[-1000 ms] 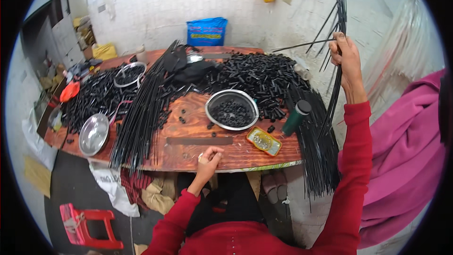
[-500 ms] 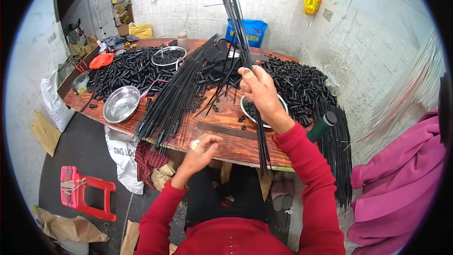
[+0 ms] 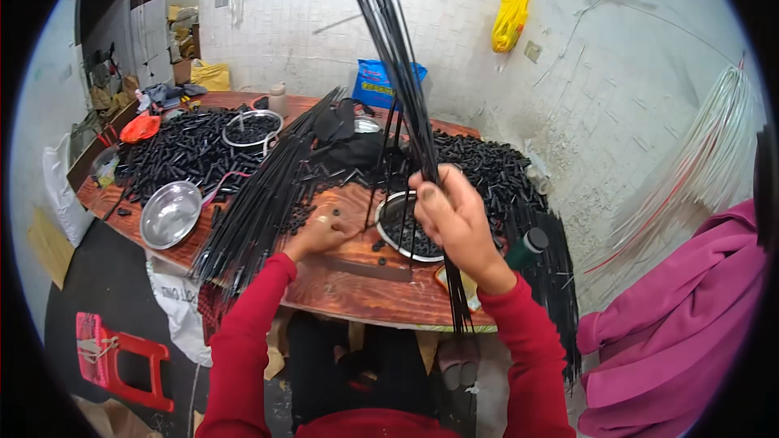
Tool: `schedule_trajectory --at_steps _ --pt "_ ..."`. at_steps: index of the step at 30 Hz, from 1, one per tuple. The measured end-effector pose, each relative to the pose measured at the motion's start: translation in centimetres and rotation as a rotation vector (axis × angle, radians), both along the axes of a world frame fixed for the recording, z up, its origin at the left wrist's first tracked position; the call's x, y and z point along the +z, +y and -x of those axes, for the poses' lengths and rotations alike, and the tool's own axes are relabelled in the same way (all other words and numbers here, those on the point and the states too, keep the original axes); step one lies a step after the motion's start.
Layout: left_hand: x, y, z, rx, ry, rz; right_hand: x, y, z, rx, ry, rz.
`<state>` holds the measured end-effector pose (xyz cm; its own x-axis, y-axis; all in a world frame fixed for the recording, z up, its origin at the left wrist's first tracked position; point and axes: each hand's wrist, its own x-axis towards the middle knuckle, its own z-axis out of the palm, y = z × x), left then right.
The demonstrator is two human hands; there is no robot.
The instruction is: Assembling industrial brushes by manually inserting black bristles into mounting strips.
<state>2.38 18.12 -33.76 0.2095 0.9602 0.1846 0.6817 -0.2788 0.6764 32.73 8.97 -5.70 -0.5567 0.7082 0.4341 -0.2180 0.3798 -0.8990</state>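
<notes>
My right hand point(image 3: 457, 215) is closed round a bundle of long thin black rods point(image 3: 398, 57), held steeply tilted above the table. A few rods splay from the bundle toward the left, their lower ends hanging over the tabletop. By those ends is my left hand point(image 3: 318, 235), its fingers drawn together in a pinch; whether a rod end or something small is between the fingertips I cannot make out. Behind my right hand stands a metal bowl point(image 3: 381, 233) of small black parts, partly hidden. Small black rings point(image 3: 378, 248) lie beside it.
A thick sheaf of black rods point(image 3: 260, 186) lies left of my left hand, beside an empty metal bowl point(image 3: 171, 215). Heaps of black tubular pieces point(image 3: 174, 154) cover both sides of the wooden table point(image 3: 324, 288). A green bottle point(image 3: 526, 250) stands at right; a red stool point(image 3: 138, 365) is on the floor.
My left hand has moved forward from the table's near edge to over the tabletop, near the splayed rod ends. My right hand still holds the bundle. The view has shifted somewhat.
</notes>
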Motion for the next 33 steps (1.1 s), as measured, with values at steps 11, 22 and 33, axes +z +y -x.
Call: schedule_trajectory --at_steps 11,22,33 --pt "8.1 -1.2 2.0 0.174 -0.85 0.192 -4.2 1.9 -1.7 0.189 0.009 0.196" --pt "14.8 -13.1 -4.5 -0.219 -0.92 0.089 -6.0 -0.5 2.7 0.339 -0.003 0.415" --pt "14.3 -16.9 -8.3 -0.144 -0.895 0.132 -6.9 -2.3 3.4 0.346 0.033 0.402"
